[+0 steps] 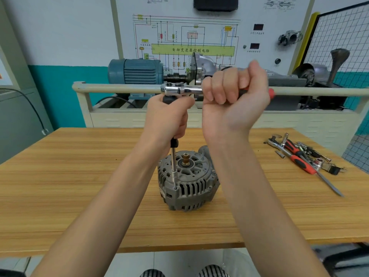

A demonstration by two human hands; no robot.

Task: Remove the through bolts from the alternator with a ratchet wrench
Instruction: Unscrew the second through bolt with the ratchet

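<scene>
A grey alternator (187,182) stands on the wooden table (79,176) with its shaft end up. A long driver with a black handle and steel shaft (174,162) stands upright on a through bolt at the alternator's left rim. My left hand (169,116) grips the black handle. A chrome ratchet wrench (179,89) sits on top of that handle and points right. My right hand (235,92) grips the ratchet's red and black handle; the red end sticks out past my fist. A second bolt (203,153) stands raised at the alternator's far right.
Loose tools (303,154) lie at the table's right: another ratchet, sockets, extension bars, a red-handled screwdriver. Behind the table runs a cream rail (119,88) in front of a training stand with a blue motor (135,70) and wiring diagram board.
</scene>
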